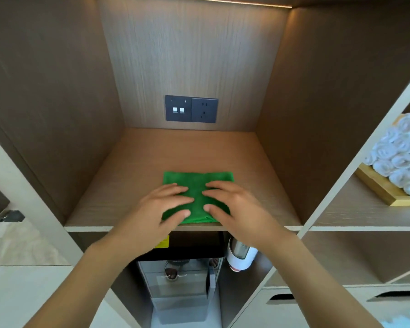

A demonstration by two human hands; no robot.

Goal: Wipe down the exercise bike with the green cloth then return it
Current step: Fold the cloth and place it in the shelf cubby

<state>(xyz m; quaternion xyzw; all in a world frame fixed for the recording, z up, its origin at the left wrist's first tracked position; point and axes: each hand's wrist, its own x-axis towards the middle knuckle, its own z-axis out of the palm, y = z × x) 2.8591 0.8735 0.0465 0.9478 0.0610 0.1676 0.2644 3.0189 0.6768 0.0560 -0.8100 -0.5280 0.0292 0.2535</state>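
Note:
A folded green cloth [197, 183] lies flat on a wooden shelf [137, 166] inside a wall niche, near the shelf's front edge. My left hand [161, 207] rests on the cloth's left half with its fingers spread flat. My right hand [230, 204] rests on the right half, fingers also laid flat on the fabric. The cloth's front part is partly covered by both hands. No exercise bike is in view.
A dark socket and switch plate [191, 109] sits on the niche's back wall. Rolled white towels [400, 155] fill a wooden tray [379, 188] on the right-hand shelf. Below the shelf stands a water dispenser [182, 280] with a cup holder [240, 255] beside it.

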